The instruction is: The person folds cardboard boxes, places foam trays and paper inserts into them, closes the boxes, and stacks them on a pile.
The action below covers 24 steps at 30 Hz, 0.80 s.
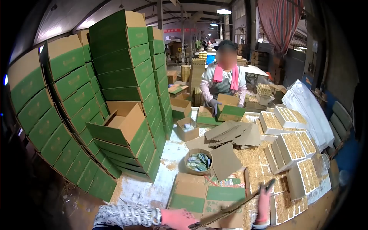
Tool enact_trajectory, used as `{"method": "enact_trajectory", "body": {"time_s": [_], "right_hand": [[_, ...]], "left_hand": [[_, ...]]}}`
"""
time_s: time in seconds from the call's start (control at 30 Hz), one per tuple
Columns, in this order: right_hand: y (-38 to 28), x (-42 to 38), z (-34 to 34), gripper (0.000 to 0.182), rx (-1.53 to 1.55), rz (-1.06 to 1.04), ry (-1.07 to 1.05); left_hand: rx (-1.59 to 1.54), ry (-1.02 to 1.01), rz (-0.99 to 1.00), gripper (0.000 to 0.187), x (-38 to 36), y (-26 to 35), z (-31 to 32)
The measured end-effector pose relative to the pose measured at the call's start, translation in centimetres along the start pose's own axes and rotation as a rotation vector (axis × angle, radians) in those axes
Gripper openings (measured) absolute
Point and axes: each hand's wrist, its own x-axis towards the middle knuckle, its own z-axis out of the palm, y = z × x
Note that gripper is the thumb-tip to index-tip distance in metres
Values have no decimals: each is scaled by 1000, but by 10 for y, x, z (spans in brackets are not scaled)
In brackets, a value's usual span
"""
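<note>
My left hand [179,218], in a pink glove below a patterned white sleeve, is at the bottom centre, closed on one end of a thin brown cardboard sheet [230,209]. The sheet is seen almost edge-on and slants up to the right. At its upper end my right hand [263,205], also gloved in pink, is closed on it. Under the sheet lies a green and brown carton [188,201] with its flaps folded out. Printed papers [233,181] show just behind it. A round tub [198,171] of green packets stands beyond the carton.
Tall stacks of green cartons [119,69] line the left. White-sided blocks with tan, grainy tops [291,145] fill the right. Loose cardboard sheets [232,134] lie mid-table. Across the table, a person [226,82] in a pink scarf handles a green carton [230,113].
</note>
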Motion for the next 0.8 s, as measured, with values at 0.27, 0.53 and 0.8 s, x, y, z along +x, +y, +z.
{"method": "enact_trajectory", "body": {"time_s": [0.27, 0.53, 0.8], "right_hand": [[47, -14, 14, 46, 70, -388, 197], [43, 5, 104, 52, -676, -701, -1026], [-5, 48, 80, 24, -516, -676, -315]], "left_hand": [[-855, 859, 538, 54, 77, -108, 28], [-242, 496, 569, 85, 47, -98, 32], [-1109, 1128, 455, 98, 120, -105, 19]]}}
